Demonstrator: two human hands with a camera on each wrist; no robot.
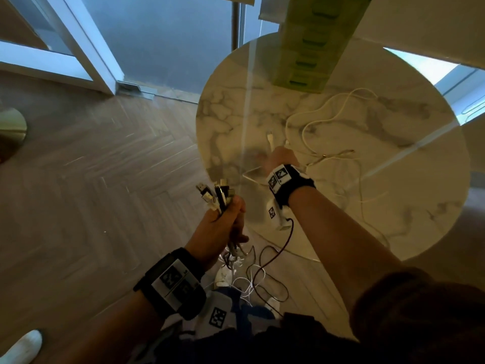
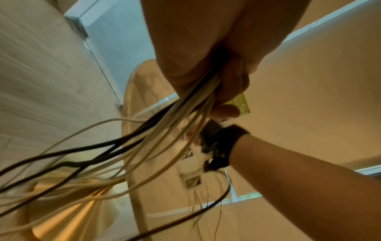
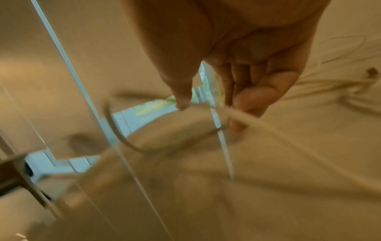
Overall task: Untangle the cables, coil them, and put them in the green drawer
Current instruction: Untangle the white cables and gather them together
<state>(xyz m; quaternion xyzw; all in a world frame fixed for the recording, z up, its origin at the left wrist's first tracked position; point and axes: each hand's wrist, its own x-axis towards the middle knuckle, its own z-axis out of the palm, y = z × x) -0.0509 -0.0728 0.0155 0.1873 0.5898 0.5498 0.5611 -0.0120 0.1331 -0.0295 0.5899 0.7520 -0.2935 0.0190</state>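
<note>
Marble table [image 1: 393,206] | left hand [image 1: 220,227] grips cable bundle [image 1: 217,195] (plugs up, upright)

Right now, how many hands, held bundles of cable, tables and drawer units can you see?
Hands: 2, the left hand and the right hand
Held bundle of cables: 1, gripped by the left hand
Round marble table: 1
Green drawer unit: 1
Total: 5
Loose white cables on the table: too tangled to count; the right hand pinches one.

cables [image 1: 219,197] white, black | table [image 1: 393,206] grey-veined white marble | drawer unit [image 1: 312,48] green
</note>
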